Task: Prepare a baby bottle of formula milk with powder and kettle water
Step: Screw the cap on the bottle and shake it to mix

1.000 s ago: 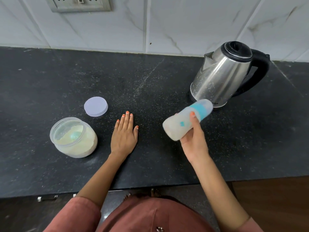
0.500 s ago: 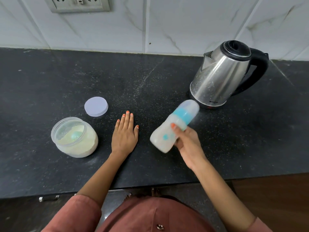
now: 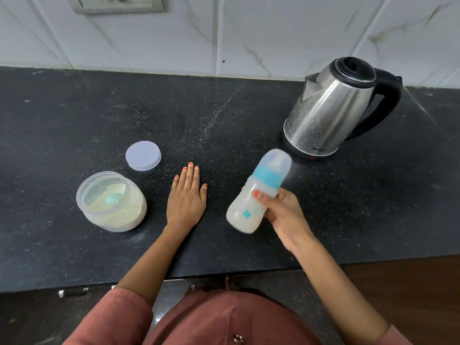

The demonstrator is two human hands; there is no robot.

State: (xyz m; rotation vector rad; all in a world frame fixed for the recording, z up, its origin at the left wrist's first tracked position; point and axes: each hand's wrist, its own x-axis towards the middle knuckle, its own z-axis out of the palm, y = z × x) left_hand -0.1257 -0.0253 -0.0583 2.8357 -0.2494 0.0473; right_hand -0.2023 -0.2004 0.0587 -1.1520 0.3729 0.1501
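Observation:
My right hand [image 3: 282, 215] grips a capped baby bottle [image 3: 251, 207] with a blue collar, filled with milky liquid and tilted so its cap points up and away, above the black counter [image 3: 74, 115]. My left hand [image 3: 186, 197] lies flat on the counter, palm down, holding nothing. An open clear jar of pale formula powder [image 3: 112, 202], with a teal scoop inside, stands left of that hand. Its round lilac lid [image 3: 143, 155] lies just behind it. A steel kettle [image 3: 331, 113] with a black handle stands at the back right.
A white marble-tiled wall [image 3: 249, 33] rises behind the counter, with a socket plate [image 3: 117, 3] at the top left. The counter's front edge runs just in front of my body; a drawer handle [image 3: 73, 292] shows below it.
My right hand has swung the bottle from near the kettle down toward me, then tilted it more upright; its blur shows motion. My left hand, the jar, lid and kettle stayed put.

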